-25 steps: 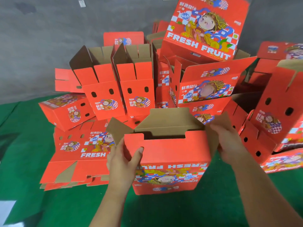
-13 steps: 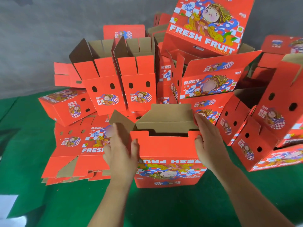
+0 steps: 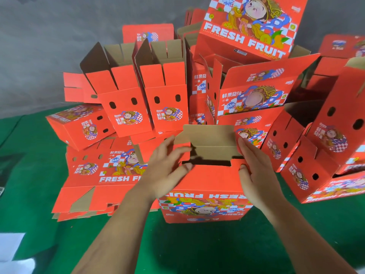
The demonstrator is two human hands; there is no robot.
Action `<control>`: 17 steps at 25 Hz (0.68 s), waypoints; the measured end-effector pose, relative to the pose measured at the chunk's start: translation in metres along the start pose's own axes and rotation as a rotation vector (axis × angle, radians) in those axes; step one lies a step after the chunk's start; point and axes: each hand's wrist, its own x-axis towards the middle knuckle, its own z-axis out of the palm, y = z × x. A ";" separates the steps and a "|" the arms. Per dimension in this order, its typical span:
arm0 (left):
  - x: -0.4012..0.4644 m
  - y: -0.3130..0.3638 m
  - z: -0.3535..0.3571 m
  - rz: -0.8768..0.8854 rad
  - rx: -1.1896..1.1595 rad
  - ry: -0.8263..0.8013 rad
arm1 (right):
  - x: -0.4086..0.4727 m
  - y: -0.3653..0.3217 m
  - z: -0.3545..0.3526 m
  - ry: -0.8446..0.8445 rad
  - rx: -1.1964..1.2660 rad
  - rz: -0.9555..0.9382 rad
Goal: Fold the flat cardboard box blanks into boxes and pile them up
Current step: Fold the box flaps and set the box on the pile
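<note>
- Fingers (image 3: 177, 151) of the left hand (image 3: 166, 171) reach over the box's left top corner, loosely bent, pressing the side flap inward; they touch it but I cannot see a real grip.
- Right hand (image 3: 254, 173) lies flat against the right top edge, fingers straight, thumb hooked over the front panel's rim.
- Between both hands stands the box (image 3: 205, 194), upright on the green floor covering (image 3: 197, 250), its print upside down towards the person.
- Its long axis runs left to right, so each hand has its own end; neither is nearer.
- Behind the opening rises the brown rear flap (image 3: 209, 135), which looks next to come down.
- At the left lies the stack of flat blanks (image 3: 94, 186); behind, the pile of folded boxes (image 3: 162, 99).
</note>
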 end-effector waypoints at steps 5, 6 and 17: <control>0.031 0.007 0.007 -0.212 0.219 0.100 | -0.006 0.005 -0.001 -0.049 -0.147 -0.105; 0.034 0.010 0.012 -0.226 0.286 0.139 | -0.009 0.005 0.000 -0.069 -0.210 -0.121; 0.016 -0.001 0.004 -0.102 -0.089 0.070 | 0.010 -0.022 -0.005 -0.165 0.317 0.401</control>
